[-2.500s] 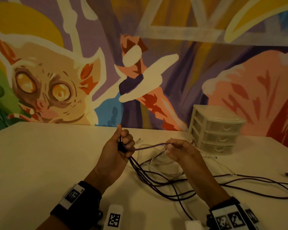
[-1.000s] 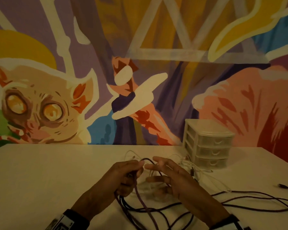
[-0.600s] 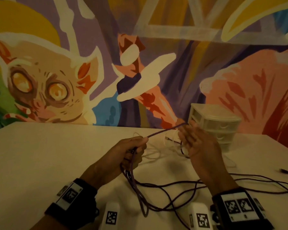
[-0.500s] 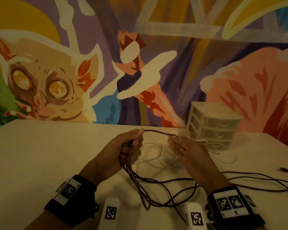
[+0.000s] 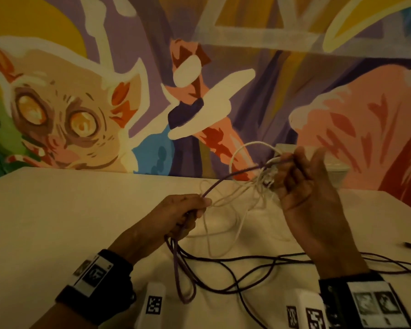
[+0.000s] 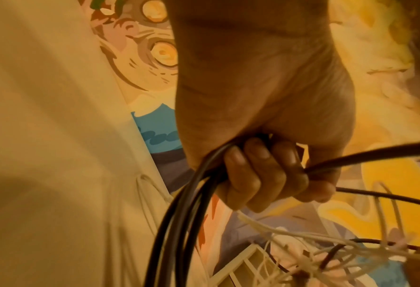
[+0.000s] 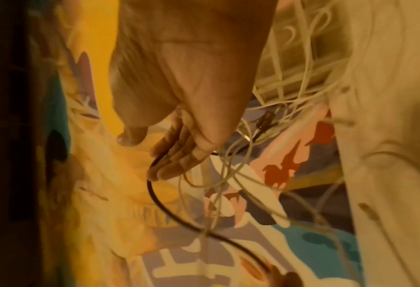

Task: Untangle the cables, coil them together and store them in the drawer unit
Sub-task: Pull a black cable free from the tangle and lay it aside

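The left hand [image 5: 183,216] grips gathered loops of thick dark purple cable [image 5: 226,261], anchoring the coil. The right hand [image 5: 311,193], fingers nearly straight, lifts that cable's strand with tangled thin white cord [image 5: 243,150] to separate them.

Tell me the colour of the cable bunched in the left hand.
Dark purple cable; head view shows it best.

The scene was viewed from head height, forward and down over a cream tabletop [image 5: 57,222] toward a painted mural wall [image 5: 259,43]. Each wrist view was taken close along its palm, toward the same mural. The thick dark purple cable [image 5: 233,176] [image 6: 179,223] [image 7: 159,205] was shared by all three views
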`<state>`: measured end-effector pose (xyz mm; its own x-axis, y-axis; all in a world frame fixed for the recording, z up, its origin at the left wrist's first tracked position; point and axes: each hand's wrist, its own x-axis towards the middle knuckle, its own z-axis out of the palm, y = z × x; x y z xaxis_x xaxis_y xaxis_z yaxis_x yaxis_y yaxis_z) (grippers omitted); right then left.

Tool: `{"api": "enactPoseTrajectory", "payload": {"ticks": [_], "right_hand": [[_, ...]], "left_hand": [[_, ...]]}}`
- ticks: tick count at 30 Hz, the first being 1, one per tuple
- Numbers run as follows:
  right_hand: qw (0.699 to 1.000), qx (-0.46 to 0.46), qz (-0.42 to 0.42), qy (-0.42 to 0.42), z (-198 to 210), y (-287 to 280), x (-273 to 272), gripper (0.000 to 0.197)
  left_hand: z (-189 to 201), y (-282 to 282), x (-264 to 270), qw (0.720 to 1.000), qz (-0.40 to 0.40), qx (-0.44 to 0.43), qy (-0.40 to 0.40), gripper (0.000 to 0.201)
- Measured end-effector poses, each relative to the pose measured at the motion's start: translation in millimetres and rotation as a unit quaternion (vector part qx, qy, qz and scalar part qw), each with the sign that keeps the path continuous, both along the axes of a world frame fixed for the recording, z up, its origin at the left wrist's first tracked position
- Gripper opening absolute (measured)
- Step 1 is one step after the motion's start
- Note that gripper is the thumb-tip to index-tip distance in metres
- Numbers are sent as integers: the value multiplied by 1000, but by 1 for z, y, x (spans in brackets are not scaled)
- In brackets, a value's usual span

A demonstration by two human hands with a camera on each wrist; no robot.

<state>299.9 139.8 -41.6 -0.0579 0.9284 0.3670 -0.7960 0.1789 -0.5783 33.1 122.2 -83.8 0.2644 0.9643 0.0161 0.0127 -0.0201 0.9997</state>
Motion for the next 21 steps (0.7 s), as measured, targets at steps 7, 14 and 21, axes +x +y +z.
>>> {"api": "enactPoseTrajectory", "payload": {"ticks": [7,14,21], "right_hand": [[912,-77,-27,-401,-56,11,-13,25],[926,-82,-6,-368,-56,5,-22,25],[988,10,-72,-133,-27,1,-11,32]], "left_hand": [[-4,2,-5,997,-64,7,-40,87],[0,1,6,996,-42,-71,35,82],[-13,7,5,990,42,-130,39,77]]}}
